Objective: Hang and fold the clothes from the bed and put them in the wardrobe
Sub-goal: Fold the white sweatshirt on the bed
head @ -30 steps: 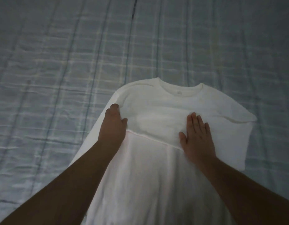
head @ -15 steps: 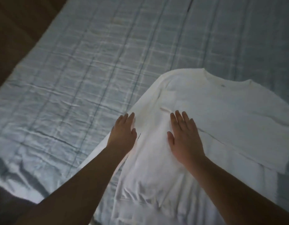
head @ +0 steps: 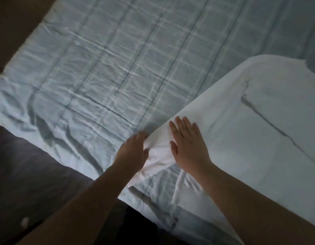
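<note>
Bed [head: 171, 23] covered by a wrinkled pale blue plaid sheet [head: 103, 71]. White T-shirt [head: 250, 135] lies flat directly on the sheet, partly folded, with a long dark crease across it. Left of the T-shirt the sheet is bare and creased, its edge bunched. Dark floor [head: 29, 174] further left of the T-shirt.

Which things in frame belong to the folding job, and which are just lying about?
Job:
- white T-shirt, spread on the bed
- left hand, fingers gripping the shirt's edge
- right hand, pressing flat on the shirt

Just there:
- checked bedsheet, wrinkled, under the shirt
- dark floor
- small pale speck on the floor, too blurred to identify
</note>
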